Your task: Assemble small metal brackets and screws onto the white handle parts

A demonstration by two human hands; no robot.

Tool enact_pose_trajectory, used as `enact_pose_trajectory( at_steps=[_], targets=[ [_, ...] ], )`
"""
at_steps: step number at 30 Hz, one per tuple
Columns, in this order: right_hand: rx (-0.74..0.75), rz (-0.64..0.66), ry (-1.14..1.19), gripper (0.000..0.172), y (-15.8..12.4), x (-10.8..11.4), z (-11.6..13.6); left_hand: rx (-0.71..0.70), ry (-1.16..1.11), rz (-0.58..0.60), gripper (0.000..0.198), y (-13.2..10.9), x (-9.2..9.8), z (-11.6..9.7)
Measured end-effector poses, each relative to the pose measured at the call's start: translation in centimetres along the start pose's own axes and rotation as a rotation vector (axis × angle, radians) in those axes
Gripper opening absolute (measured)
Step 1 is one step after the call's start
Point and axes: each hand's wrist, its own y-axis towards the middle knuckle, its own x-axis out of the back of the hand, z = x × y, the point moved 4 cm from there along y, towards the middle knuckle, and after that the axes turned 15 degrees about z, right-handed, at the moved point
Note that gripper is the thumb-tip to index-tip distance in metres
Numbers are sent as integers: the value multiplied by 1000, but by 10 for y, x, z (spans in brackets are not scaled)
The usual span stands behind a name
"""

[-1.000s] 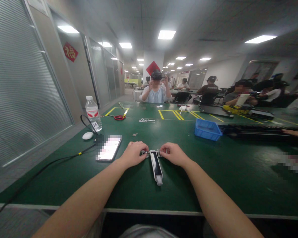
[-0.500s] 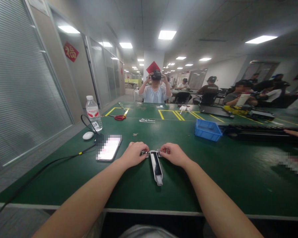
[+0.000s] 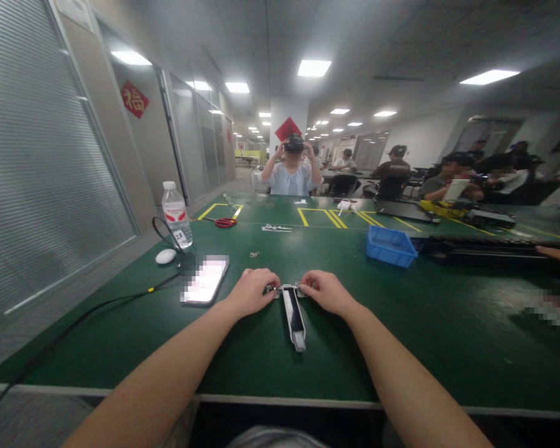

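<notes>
- Fingers of L hand [image 3: 254, 291]: nearly closed, thumb & index pinching a small shiny L piece [image 3: 275, 294]; gap btwn tips v. small.
- R hand [image 3: 326, 291] mirrored it: thumb & index drawn in on a small clear-ish R piece [image 3: 301, 290], rest of fingers curled, partly hidden.
- White-framed strip [image 3: 294, 311], dark glossy face up, lay btwn the two sets of fingers on the desk [image 3: 401, 348]; far end abt level w/ the tips, body running back twd wearer.
- Grey-white tab [image 3: 299, 341] sat at strip's near end, on wearer's side of the fingers, touched by neither.
- Couldn't tell if L & R pieces were joined to strip; too small.
- Doing it well (my view): needed light, even pinch both sides, tips level, force matched L/R so strip didn't twist. Parts looked thin, prob. easy to bend; best held by edges, tips kept off glossy face.
- Wrists low nr desk = prob. good for steadiness.
- Around: phone [image 3: 208, 283] near L fingers, on their L; small metal bits [image 3: 254, 254] just fwd of them; red scissors [image 3: 225, 222] farther fwd-L. Blue bin [image 3: 391, 247] stood fwd-R of R fingers, well apart.
</notes>
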Motion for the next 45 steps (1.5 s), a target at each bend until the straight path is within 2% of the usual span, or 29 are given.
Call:
enact_pose_trajectory(
  at_steps=[13, 20, 25, 33, 41, 45],
  targets=[
    [-13, -2, -78, 27, 0, 1, 4, 10, -4, 7, 12, -1, 0, 0],
    [15, -34, 11, 18, -4, 5, 6, 2, -8, 7, 13, -1, 0, 0],
    [36, -33, -16, 8, -3, 3, 6, 8, -9, 11, 12, -1, 0, -1],
    [33, -7, -18, 16, -1, 1, 5, 4, -18, 5, 13, -1, 0, 0],
    [40, -18, -2, 8, -2, 2, 6, 2, -10, 10, 13, -1, 0, 0],
    [25, -7, -23, 12, -1, 1, 4, 6, -15, 11, 13, -1, 1, -1]
  ],
)
